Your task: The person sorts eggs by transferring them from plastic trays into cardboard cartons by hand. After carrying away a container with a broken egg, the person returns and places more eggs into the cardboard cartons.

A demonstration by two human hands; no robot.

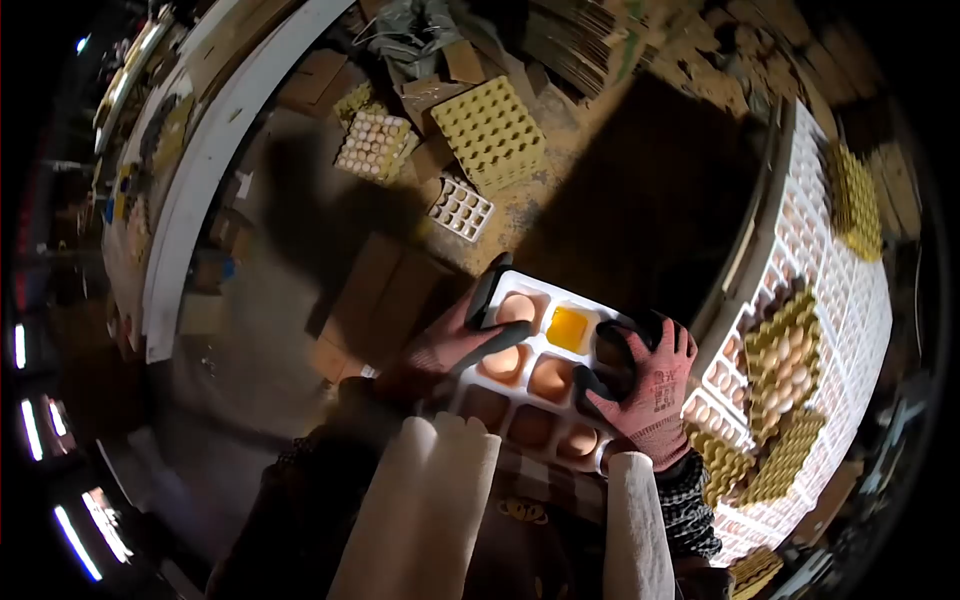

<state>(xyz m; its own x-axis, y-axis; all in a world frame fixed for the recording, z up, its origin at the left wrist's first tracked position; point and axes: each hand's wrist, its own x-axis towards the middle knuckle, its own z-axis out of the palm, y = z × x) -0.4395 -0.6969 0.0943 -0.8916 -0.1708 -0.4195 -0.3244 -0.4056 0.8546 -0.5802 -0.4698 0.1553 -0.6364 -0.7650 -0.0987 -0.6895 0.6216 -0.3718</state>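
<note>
In front of my body I hold a white egg tray (512, 396) with brown eggs in several of its cells. One cell near its far edge shows bright yellow-orange (567, 328); whether that is a broken yolk or the floor seen through it, I cannot tell. My left hand (455, 345), in a pink and black glove, grips the left edge, thumb across the top near an egg (501, 362). My right hand (645, 385), gloved alike, is closed on the right edge, its dark fingertips over the cells. My fingers under the tray are hidden.
To the right, a long table (850, 350) bears many white egg trays, with yellow pulp trays (785, 365) of eggs on top. Ahead on the floor are a stack of yellow trays (490, 130), an egg-filled tray (373, 143), a white tray (462, 208) and a cardboard box (385, 300).
</note>
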